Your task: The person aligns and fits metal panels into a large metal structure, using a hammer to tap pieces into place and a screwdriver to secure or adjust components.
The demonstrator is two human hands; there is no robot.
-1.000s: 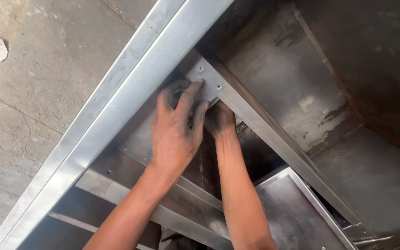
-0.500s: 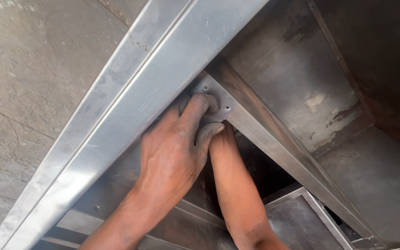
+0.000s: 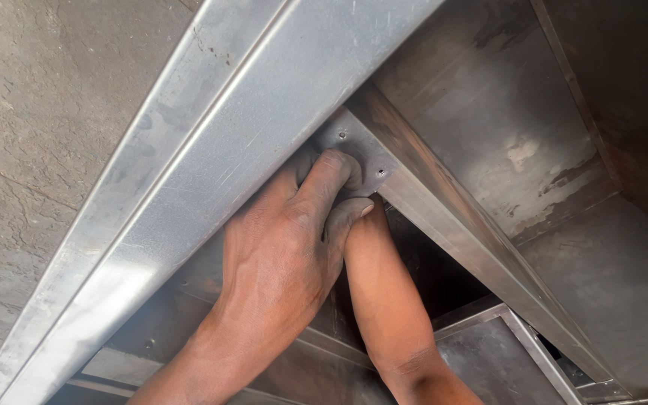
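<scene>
My left hand (image 3: 286, 247) reaches up from the lower left, its fingers curled against a small grey corner plate (image 3: 354, 142) with two rivet holes. The plate sits where a long shiny sheet-metal channel (image 3: 211, 165) meets a diagonal metal bar (image 3: 474, 247). My right forearm (image 3: 388, 300) rises from the bottom centre and passes under the left hand. The right hand itself is hidden behind the left hand and the plate. Whether either hand holds anything is not visible.
Bare concrete floor (image 3: 46, 112) lies left of the channel. A dark, stained sheet-metal panel (image 3: 504, 127) fills the upper right. Lower frame bars (image 3: 519, 337) and a flat metal sheet lie below the arms, inside the structure.
The view has closed in on the corner plate. My left hand went from fingers spread over the plate to fingers curled on it, and my right hand slid out of sight under it.
</scene>
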